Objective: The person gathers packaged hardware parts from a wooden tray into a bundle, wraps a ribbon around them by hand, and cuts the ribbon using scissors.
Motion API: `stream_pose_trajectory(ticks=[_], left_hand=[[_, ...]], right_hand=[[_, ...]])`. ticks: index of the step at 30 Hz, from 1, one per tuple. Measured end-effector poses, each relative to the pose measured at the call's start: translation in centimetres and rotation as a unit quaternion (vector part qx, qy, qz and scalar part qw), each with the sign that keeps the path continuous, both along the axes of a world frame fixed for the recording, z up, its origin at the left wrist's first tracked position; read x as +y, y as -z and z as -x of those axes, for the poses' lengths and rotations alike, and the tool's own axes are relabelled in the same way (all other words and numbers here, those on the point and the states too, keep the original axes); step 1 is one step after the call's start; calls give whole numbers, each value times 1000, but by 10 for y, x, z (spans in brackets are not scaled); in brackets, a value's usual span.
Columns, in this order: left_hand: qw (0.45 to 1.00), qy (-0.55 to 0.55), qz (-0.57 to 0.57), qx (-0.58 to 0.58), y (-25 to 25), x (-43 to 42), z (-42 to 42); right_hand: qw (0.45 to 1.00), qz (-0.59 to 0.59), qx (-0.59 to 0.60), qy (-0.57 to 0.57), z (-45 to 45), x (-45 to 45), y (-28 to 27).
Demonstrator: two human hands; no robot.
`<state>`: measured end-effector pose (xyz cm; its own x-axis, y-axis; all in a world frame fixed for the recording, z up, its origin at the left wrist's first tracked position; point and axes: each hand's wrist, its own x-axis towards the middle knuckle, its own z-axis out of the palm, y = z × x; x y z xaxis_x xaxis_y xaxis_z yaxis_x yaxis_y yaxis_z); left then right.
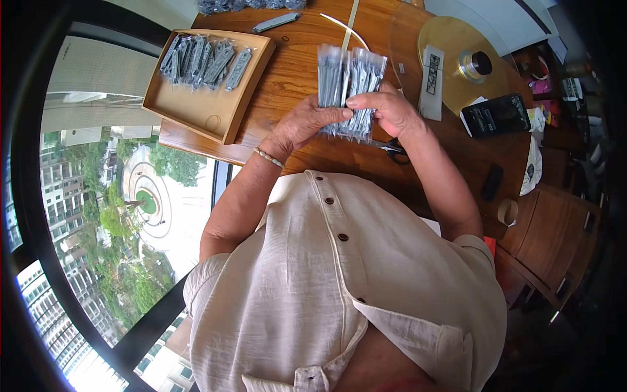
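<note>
Far left, tan rectangular tray [186, 112] bearing grey plastic-sleeved strips [208, 62]; rightward, left hand [302, 122] clasping near left side of a grey, clear-plastic-wrapped paired bundle [332, 80], long axis near-to-far; right hand [390, 112] clasping its right side, equally close; grips' undersides hidden, apparently closed.

Left hand [304, 122], right hand [394, 111], curled (thumbs [366, 100] inward)

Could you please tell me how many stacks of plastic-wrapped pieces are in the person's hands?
2: the left stack in the left hand, and the right stack beside it in the right hand. The hands cover part of both, so another could be hidden.
</note>
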<state>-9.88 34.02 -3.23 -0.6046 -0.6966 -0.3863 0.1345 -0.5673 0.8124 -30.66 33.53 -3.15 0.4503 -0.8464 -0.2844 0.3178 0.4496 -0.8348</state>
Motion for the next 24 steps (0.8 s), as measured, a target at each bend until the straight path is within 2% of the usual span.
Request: stream_pose_trajectory(ticks=[5,11,17,22,24], left_hand=[[994,37,85,-65,-16,4,2],[987,42,130,-82,-13,6,2],[985,63,136,-89,-21,5,-3],[988,53,96,-110,-18,7,-6],[992,50,69,-95,-12,7,-10]], right_hand=[[1000,16,-15,2,-2,5,-2],[999,37,-19,9,-5,8,-1],[998,57,-8,2,-18,12,-6],[998,59,-5,31,-30,17,-3],[999,52,5,10,-29,17,1]])
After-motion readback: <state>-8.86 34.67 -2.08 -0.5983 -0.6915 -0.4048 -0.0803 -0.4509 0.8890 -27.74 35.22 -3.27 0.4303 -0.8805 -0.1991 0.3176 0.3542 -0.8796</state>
